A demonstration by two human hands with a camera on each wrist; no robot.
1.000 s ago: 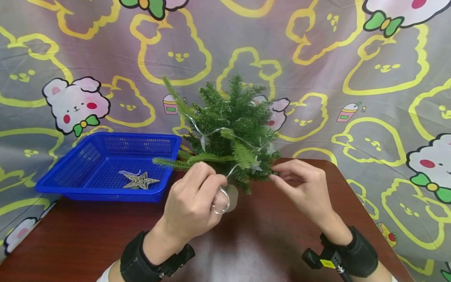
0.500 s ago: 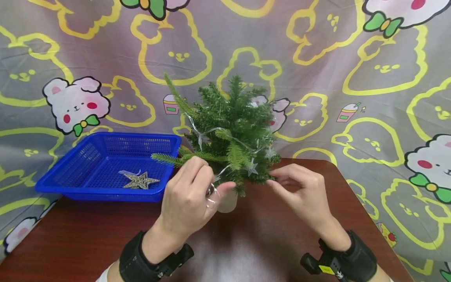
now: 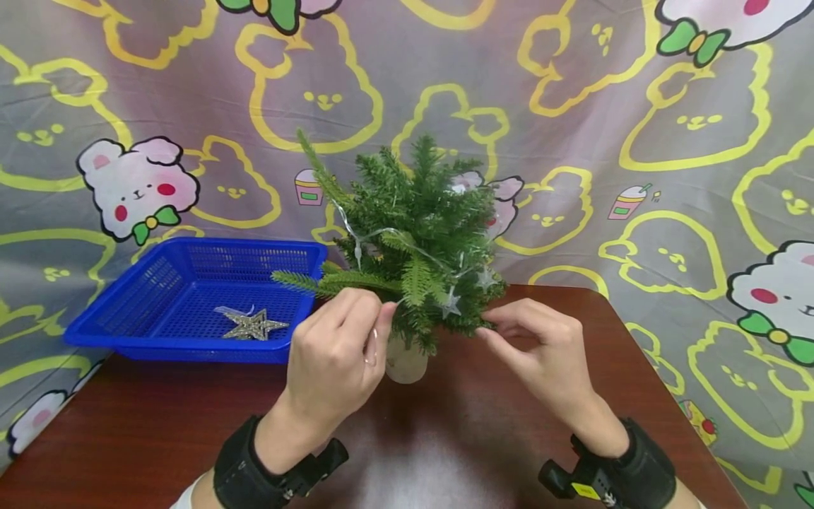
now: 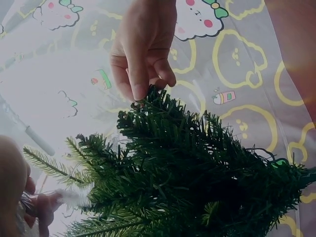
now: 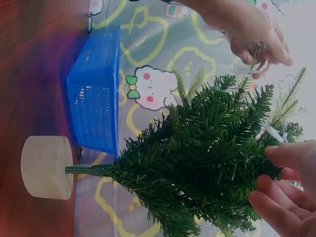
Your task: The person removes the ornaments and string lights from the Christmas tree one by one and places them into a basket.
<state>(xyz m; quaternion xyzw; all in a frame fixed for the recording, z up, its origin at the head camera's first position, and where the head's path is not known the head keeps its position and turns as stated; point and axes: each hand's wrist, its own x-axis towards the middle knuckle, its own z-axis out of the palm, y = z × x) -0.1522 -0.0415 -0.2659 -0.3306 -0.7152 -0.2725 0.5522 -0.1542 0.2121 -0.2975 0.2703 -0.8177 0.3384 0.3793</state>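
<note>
A small artificial Christmas tree (image 3: 432, 212) stands on a round pale base (image 5: 47, 168). Clear string lights (image 3: 381, 232) with translucent stars (image 3: 451, 304) run across its near side. At the tree's left front, my left hand (image 3: 333, 353) holds the loose end of the string lights, gathered as a coil; the right wrist view shows loops of wire among the fingers. Opposite it, my right hand (image 3: 543, 343) pinches a lower branch tip between thumb and fingers, seen also in the left wrist view. The back of the tree is hidden.
Left of the tree sits a blue plastic basket (image 3: 184, 350) holding a glittery star ornament (image 3: 253, 326) with a ribbon. A patterned cloth (image 3: 559, 106) hangs behind the brown table (image 3: 159, 424). Longer, lighter green sprigs (image 3: 295, 281) stick out to the left.
The left hand has shifted slightly left and its thumb has moved up against the fingers, covering most of the coil. The tree's lower front has swung a little left; the right hand has followed slightly.
</note>
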